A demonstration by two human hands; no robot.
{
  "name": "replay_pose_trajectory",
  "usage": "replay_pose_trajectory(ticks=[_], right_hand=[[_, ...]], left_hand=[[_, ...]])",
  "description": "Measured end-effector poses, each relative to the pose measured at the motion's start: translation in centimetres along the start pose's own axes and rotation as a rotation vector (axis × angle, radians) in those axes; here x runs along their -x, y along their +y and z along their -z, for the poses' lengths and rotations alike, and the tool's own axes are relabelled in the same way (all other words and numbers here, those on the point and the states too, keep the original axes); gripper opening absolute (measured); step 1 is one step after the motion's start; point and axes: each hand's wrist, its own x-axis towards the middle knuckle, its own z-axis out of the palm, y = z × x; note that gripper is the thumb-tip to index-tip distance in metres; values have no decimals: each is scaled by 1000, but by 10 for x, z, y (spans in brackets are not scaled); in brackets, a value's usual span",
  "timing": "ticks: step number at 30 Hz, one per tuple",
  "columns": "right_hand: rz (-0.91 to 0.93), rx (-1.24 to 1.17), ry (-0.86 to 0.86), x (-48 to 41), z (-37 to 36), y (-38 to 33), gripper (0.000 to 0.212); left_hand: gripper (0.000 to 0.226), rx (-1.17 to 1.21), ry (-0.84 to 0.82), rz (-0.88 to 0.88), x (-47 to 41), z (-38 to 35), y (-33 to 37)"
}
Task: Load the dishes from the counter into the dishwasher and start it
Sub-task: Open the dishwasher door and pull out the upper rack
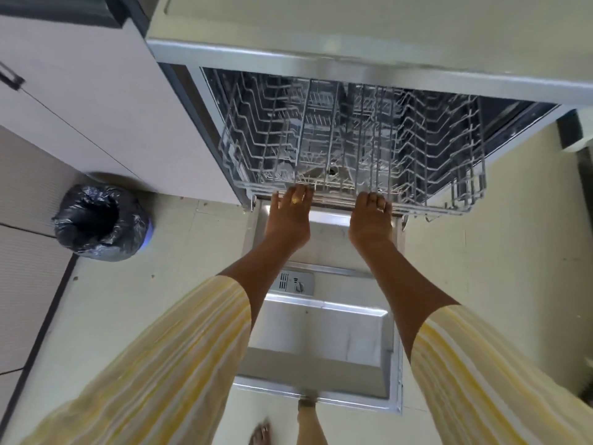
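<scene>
dishwasher (353, 53) open at 12 o'clock | door (321, 342) lying flat toward 6 o'clock | wire rack (433, 149) slid out over door | both arms straight forward, parallel, striped sleeves (160, 364) | black-bagged bin (99, 220) at 9 o'clock | left hand (290, 220) palm down, fingers (301, 191) hooked over rack's front rail | right hand (372, 223) alike, at its 3 o'clock

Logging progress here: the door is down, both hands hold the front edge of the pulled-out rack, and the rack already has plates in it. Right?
Not quite. The head view shows the rack empty: bare wire tines, no plates. The rest stands: the door is down, and the left hand and right hand hold the rack's front edge.
</scene>
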Motion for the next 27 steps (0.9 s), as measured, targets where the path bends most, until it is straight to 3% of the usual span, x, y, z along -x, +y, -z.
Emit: replay_pose_trajectory(ticks=[9,27], right_hand=[[-13,-50,-106,103,-22,7,62],[-10,78,-291,109,5,4,60]], left_hand=[[65,-30,-110,-93,96,-10,5],[63,152,-238,-26,102,13,14]])
